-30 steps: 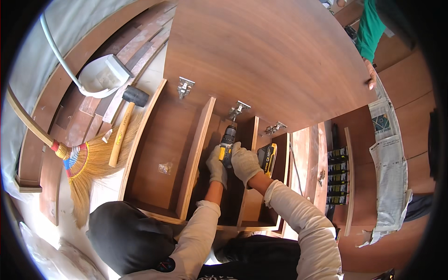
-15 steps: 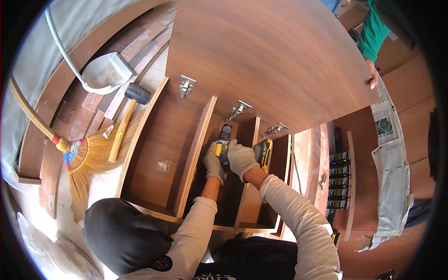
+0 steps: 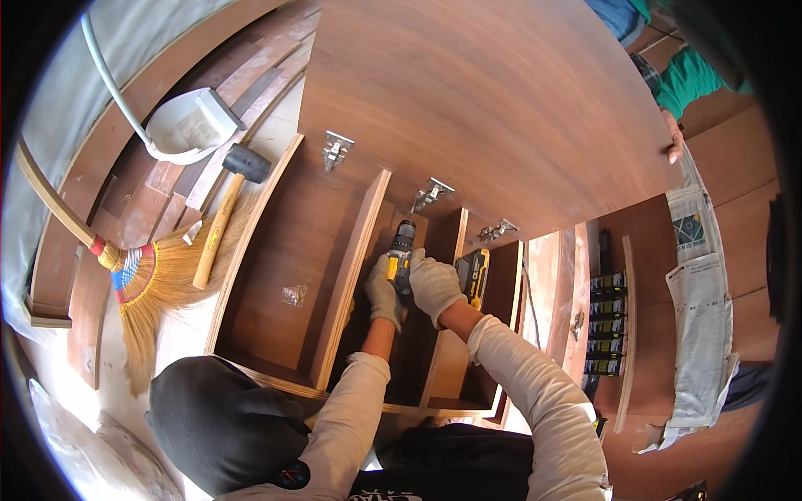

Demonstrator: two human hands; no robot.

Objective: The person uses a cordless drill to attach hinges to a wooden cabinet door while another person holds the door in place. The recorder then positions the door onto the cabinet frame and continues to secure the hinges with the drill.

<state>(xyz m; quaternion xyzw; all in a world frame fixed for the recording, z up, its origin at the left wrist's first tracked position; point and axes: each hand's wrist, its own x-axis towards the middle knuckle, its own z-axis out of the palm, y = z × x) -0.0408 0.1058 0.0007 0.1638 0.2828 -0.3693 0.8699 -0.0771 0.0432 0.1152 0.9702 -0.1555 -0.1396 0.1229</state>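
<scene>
My gloved right hand [image 3: 436, 288] is closed round the handle of a yellow-and-black power drill [image 3: 402, 242], with its battery showing beyond my fingers. My gloved left hand [image 3: 383, 292] grips the drill's body from the other side. The chuck points away from me at the middle metal hinge [image 3: 432, 194] of a large brown wood panel [image 3: 476, 100]. Whether the bit touches a screw there is too small to tell. Two more hinges, the left one [image 3: 337, 150] and the right one [image 3: 499, 230], sit along the panel's lower edge. Beneath my hands lies an open cabinet box [image 3: 365, 275] with dividers.
A small clear packet [image 3: 294, 296] lies in the left compartment. To the left are a rubber mallet [image 3: 222, 225], a straw broom [image 3: 167, 275] and a white dustpan [image 3: 194, 125]. A co-worker's hand [image 3: 672, 138] holds the panel's right edge. Several dark cases [image 3: 606, 326] stand at right.
The co-worker's green sleeve has shifted at the upper right, and more blue clothing shows there. My hands and the drill stay almost in place at the middle hinge.
</scene>
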